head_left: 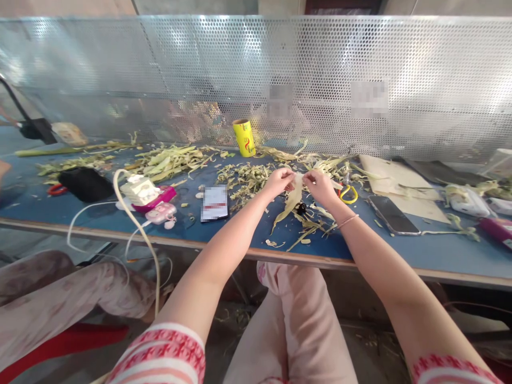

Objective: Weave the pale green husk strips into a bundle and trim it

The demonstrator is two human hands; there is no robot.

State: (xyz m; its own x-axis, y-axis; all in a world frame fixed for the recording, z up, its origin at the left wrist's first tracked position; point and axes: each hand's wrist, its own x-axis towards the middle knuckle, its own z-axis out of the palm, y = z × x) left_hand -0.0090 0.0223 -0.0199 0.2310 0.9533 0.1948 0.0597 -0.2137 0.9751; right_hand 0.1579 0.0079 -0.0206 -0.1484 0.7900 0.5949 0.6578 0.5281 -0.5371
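A perforated metal screen (224, 69) is running along the back of a blue table (452, 256), catching bright light (244, 34); a dim floor (378, 357) is showing underneath.

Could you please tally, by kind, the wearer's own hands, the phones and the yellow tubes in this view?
Wearer's hands: 2 (left hand and right hand, both pinching pale husk)
Phones: 2 (lit phone, dark-screened phone)
Yellow tubes: 1 (yellow tube by the perforated screen)
Total: 5
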